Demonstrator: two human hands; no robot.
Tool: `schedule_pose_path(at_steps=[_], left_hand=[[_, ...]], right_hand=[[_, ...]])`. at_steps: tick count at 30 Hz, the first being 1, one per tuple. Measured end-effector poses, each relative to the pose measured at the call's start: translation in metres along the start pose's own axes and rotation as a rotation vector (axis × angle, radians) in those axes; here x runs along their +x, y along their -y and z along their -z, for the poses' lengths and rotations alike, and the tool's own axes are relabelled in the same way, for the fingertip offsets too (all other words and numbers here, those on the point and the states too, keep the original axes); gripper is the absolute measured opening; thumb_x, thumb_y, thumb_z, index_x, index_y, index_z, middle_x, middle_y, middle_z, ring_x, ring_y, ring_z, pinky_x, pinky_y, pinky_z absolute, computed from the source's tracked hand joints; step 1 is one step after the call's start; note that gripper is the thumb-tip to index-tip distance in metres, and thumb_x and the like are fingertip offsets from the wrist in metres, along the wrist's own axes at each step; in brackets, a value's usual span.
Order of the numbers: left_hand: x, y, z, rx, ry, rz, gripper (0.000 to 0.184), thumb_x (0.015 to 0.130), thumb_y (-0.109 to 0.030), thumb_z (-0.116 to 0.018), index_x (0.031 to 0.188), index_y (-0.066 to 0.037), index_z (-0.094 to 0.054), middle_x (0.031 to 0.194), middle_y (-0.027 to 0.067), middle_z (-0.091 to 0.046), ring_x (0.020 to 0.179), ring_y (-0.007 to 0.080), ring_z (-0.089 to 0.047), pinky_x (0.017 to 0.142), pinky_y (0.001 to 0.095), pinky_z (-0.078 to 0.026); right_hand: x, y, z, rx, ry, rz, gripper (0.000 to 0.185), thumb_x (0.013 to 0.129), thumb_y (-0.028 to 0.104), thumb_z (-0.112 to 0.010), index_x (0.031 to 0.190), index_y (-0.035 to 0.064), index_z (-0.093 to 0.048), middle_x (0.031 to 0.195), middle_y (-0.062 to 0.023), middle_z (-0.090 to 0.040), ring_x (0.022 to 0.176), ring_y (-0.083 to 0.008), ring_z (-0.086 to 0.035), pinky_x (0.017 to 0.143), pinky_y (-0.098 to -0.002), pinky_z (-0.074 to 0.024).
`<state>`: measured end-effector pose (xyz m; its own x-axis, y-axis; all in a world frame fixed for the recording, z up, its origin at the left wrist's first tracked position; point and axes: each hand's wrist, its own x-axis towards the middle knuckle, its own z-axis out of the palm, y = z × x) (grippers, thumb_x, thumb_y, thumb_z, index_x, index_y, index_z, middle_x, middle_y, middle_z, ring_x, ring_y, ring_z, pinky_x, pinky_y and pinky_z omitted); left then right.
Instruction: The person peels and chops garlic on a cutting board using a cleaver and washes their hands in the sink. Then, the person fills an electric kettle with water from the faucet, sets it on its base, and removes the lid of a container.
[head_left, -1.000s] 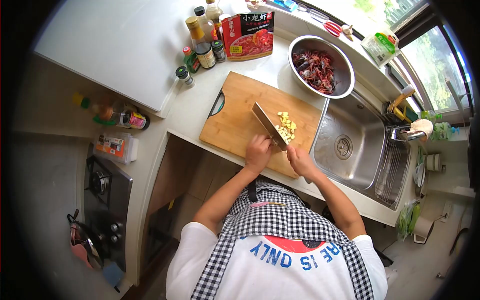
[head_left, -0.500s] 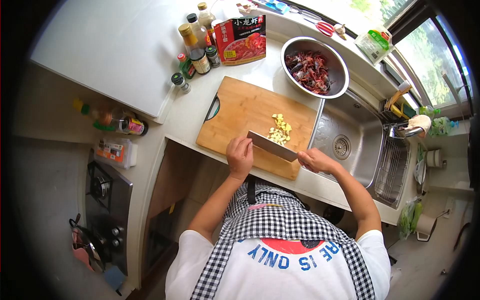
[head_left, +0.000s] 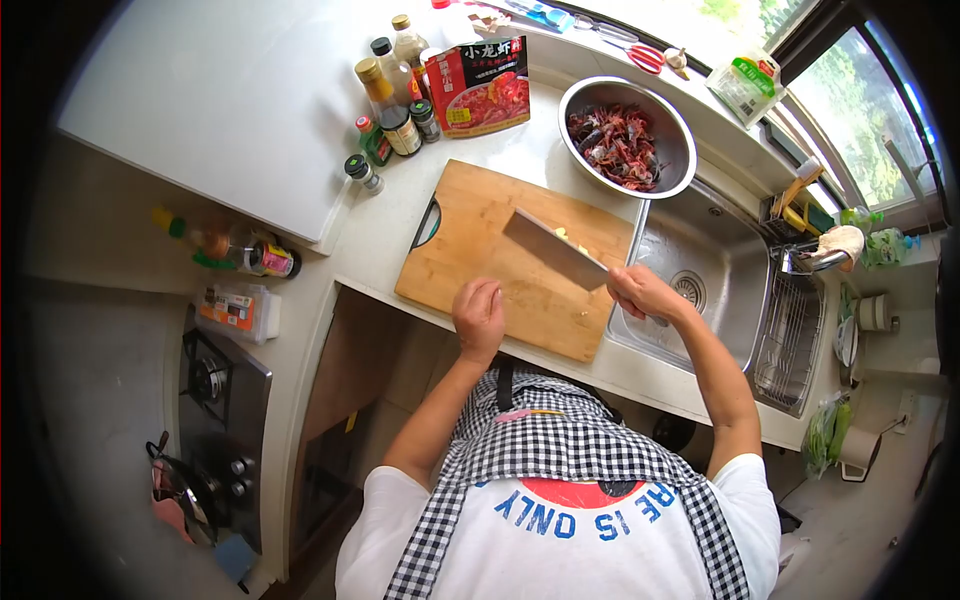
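My right hand (head_left: 640,292) grips the handle of a cleaver (head_left: 555,250), whose wide blade slants up to the left above the wooden cutting board (head_left: 470,240). Pale yellow chopped pieces (head_left: 575,240) show along the blade's far edge; the blade hides the others. Near the board's front edge is my left hand (head_left: 480,315), its fingers curled together, apart from the cleaver. Whether it holds something small cannot be made out.
Beyond the board stand a steel bowl (head_left: 675,125) of crayfish, a red food packet (head_left: 485,90) and several bottles (head_left: 390,110). A sink (head_left: 735,250) lies on the right, a gas stove (head_left: 225,430) at the lower left.
The cleaver has moved from the near side of the chopped pieces to over them, away from my left hand. A second ago my left hand was at the blade, farther right.
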<state>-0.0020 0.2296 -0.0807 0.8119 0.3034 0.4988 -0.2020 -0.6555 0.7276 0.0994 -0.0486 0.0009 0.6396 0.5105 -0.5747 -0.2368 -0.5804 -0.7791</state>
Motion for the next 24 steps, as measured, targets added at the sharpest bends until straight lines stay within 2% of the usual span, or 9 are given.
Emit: schedule_pose_path(at_steps=[4, 8, 12, 16, 18, 19, 24], left_hand=[[0.012, -0.002, 0.011, -0.024, -0.073, 0.043, 0.016, 0.078, 0.006, -0.062, 0.094, 0.001, -0.066, 0.092, 0.0125, -0.061, 0.08, 0.0229, -0.06, 0.069, 0.031, -0.05], [0.011, 0.001, 0.017, -0.001, -0.07, 0.063, 0.018, 0.079, 0.007, -0.061, 0.096, 0.001, -0.066, 0.092, 0.0121, -0.061, 0.079, 0.0215, -0.06, 0.069, 0.0294, -0.05], [0.009, -0.003, 0.018, -0.016, -0.048, 0.073, 0.019, 0.08, 0.007, -0.06, 0.097, 0.001, -0.065, 0.093, 0.0121, -0.06, 0.079, 0.0217, -0.059, 0.07, 0.0296, -0.05], [0.009, -0.009, 0.017, -0.021, -0.022, 0.057, 0.019, 0.08, 0.007, -0.06, 0.097, 0.001, -0.065, 0.093, 0.0125, -0.06, 0.08, 0.0227, -0.059, 0.07, 0.0301, -0.05], [0.011, -0.012, 0.014, -0.056, -0.012, 0.063, 0.018, 0.079, 0.006, -0.06, 0.096, 0.002, -0.064, 0.092, 0.0141, -0.06, 0.083, 0.0272, -0.059, 0.073, 0.0341, -0.05], [0.013, -0.013, 0.014, -0.074, -0.006, 0.065, 0.018, 0.079, 0.005, -0.061, 0.096, 0.002, -0.064, 0.092, 0.0148, -0.06, 0.084, 0.0294, -0.06, 0.075, 0.0361, -0.049], [0.023, -0.016, 0.002, -0.1, 0.016, 0.044, 0.015, 0.077, 0.002, -0.064, 0.092, 0.001, -0.065, 0.091, 0.0132, -0.061, 0.083, 0.0287, -0.06, 0.073, 0.0357, -0.049]], right_hand=[[-0.023, -0.007, 0.012, -0.15, 0.243, -0.094, 0.057, 0.1, 0.047, -0.036, 0.07, 0.0022, -0.054, 0.048, 0.0002, -0.044, 0.041, -0.0088, -0.044, 0.039, -0.0261, -0.0358], [-0.014, -0.02, 0.017, -0.207, 0.349, -0.128, 0.056, 0.099, 0.047, -0.038, 0.073, 0.0011, -0.056, 0.05, -0.0005, -0.047, 0.043, -0.0098, -0.045, 0.042, -0.0269, -0.0389], [0.013, -0.025, 0.026, -0.213, 0.219, -0.11, 0.058, 0.098, 0.051, -0.039, 0.07, 0.003, -0.055, 0.048, -0.0008, -0.044, 0.04, -0.0112, -0.043, 0.039, -0.0276, -0.0369], [0.028, -0.01, 0.038, -0.235, 0.151, -0.032, 0.057, 0.099, 0.049, -0.037, 0.068, 0.0036, -0.053, 0.046, -0.001, -0.043, 0.038, -0.0102, -0.041, 0.037, -0.0274, -0.0347], [0.029, -0.012, 0.043, -0.19, 0.103, 0.016, 0.057, 0.099, 0.048, -0.037, 0.068, 0.0037, -0.053, 0.046, -0.0006, -0.043, 0.038, -0.0098, -0.041, 0.037, -0.0271, -0.0343], [0.028, -0.013, 0.043, -0.167, 0.077, 0.041, 0.057, 0.099, 0.048, -0.037, 0.068, 0.0038, -0.053, 0.045, -0.0005, -0.043, 0.038, -0.0095, -0.041, 0.037, -0.0269, -0.034], [0.003, -0.014, 0.018, 0.16, -0.131, 0.03, 0.056, 0.099, 0.05, -0.034, 0.072, 0.0053, -0.053, 0.05, 0.0002, -0.046, 0.038, -0.0086, -0.043, 0.036, -0.0244, -0.036]])
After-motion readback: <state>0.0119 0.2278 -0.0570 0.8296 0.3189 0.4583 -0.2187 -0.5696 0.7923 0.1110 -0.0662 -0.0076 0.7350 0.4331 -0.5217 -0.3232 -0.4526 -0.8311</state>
